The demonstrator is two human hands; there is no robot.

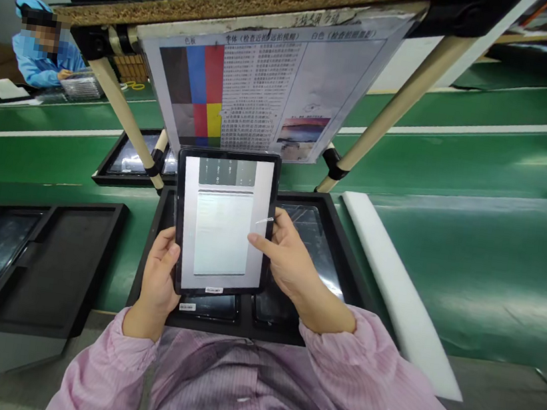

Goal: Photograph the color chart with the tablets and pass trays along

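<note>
A black-framed tablet [222, 232] is held upright in front of me, its screen lit with a pale panel and a strip of digits at the top. My left hand [159, 274] is closed round its lower left edge, thumb at the front rim. At the right edge, my right hand [292, 254] grips it with the thumb over the screen and the fingers partly hidden behind. Beneath the tablet lies a black foam tray [358, 283] with more dark tablets, one [210, 305] showing a white label. The held tablet hides part of this tray.
A second black tray [56, 270] at left carries one tablet. A white foam strip [394, 281] lies right of the middle tray. Beige posts [402, 107] support a shelf with a hanging colour chart sheet [263, 89]. Across the green bench [499, 248] sits a person in blue [45, 60].
</note>
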